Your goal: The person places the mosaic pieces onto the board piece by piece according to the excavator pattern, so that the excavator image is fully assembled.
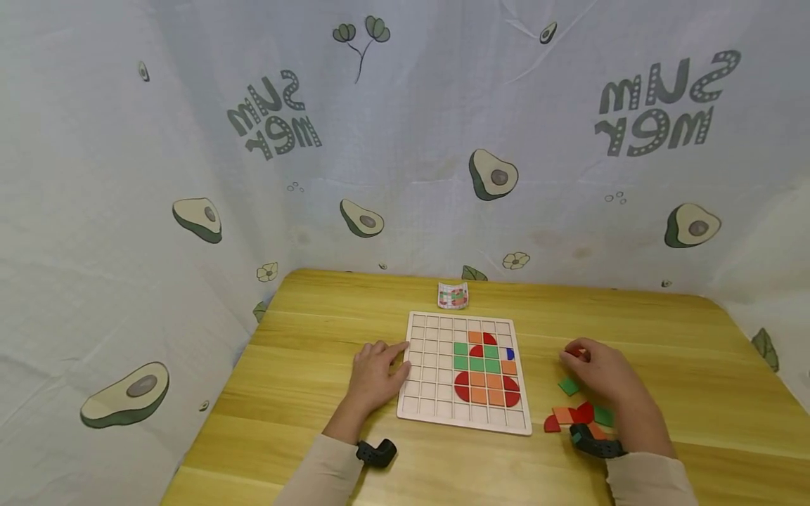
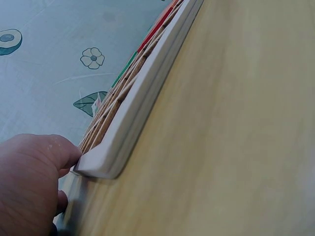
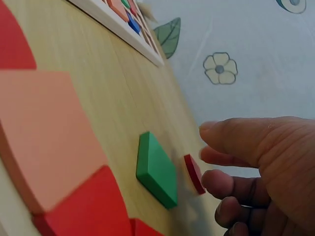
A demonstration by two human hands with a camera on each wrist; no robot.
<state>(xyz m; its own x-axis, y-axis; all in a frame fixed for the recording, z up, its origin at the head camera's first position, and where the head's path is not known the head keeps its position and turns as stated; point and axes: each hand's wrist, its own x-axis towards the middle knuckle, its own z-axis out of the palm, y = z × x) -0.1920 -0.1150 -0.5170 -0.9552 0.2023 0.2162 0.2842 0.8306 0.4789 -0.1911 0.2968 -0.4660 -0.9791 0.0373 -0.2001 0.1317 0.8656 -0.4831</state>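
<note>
A pale wooden grid board [image 1: 436, 416] lies on the table, with red, orange, green and blue pieces set in its right part. My left hand [image 1: 373, 376] is at the board's left edge, thumb and index finger spread apart and touching the rim. On the right, my right hand [image 1: 601, 372] hovers with loosely bent fingers over a small red piece [image 3: 194, 173]. In the right wrist view its fingertips [image 3: 216, 183] are right beside that piece, with a gap between thumb and fingers. A green square [image 3: 157, 169] lies close by.
Loose pieces, among them an orange square [image 1: 562, 416] and a red rounded piece [image 1: 552, 424], lie near the right wrist. A small pattern card [image 1: 453, 296] sits behind the board. A printed curtain [image 1: 418, 140] hangs behind the wooden table [image 1: 329, 309].
</note>
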